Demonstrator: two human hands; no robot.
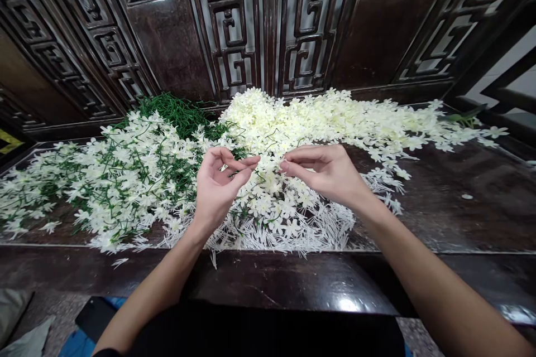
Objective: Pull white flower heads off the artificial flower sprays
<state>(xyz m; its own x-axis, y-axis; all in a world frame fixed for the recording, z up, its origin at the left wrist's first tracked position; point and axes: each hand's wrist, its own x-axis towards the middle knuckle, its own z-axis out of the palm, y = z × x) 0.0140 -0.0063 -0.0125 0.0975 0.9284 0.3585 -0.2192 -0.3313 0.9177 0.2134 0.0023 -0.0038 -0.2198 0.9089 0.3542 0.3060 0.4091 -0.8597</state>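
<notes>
White artificial blossoms [293,122] cover the dark bench [460,217]; left hand [218,184] and right hand [326,170] pinch one floret [270,164] between fingertips, seemingly mid-assembly; seating it next needs fine alignment.

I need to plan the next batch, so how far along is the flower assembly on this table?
Looks done: a spread of white blossoms on green stems at left. In hand: the left hand and right hand pinch something small between their fingertips, too small to identify. Left: a large heap of loose white blossoms, white stamen pieces at the table's front edge, and bare green stems.
</notes>
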